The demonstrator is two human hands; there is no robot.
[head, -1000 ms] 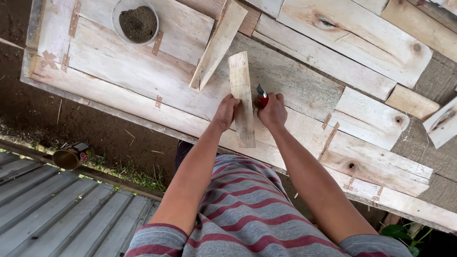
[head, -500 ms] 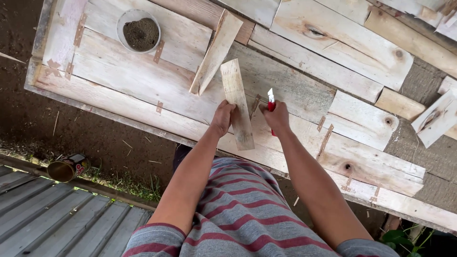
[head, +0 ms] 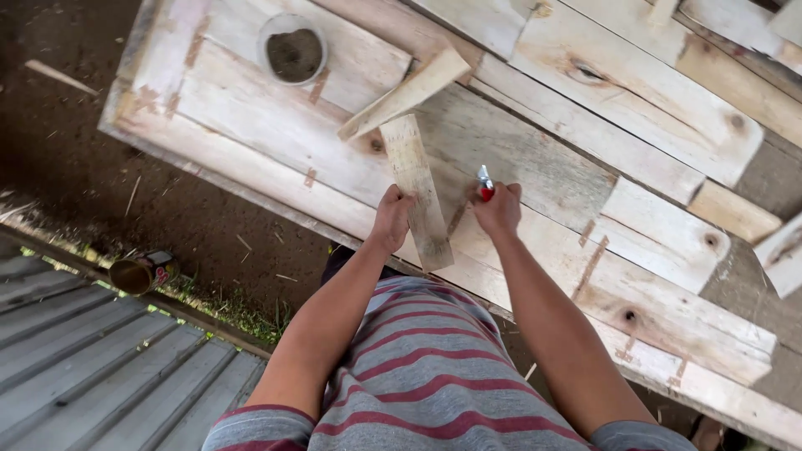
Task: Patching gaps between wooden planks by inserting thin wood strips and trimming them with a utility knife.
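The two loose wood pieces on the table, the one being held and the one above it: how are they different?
The held wood piece runs lengthwise away from the person, pressed by the left hand; the upper wood piece lies slanted and untouched. The held one has squarer ends; the upper one's far end looks cut at an angle. Both are pale, rough, flat offcuts lying on the plank table.

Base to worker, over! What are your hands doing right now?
Left hand steadying short pale wooden slat. Right hand gripping small red-handled tool. Second angled slat touching the far end.

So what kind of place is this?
Probably an outdoor, makeshift woodworking spot: a rough plank table stands on bare dirt ground, with corrugated metal sheeting and grass beside it.
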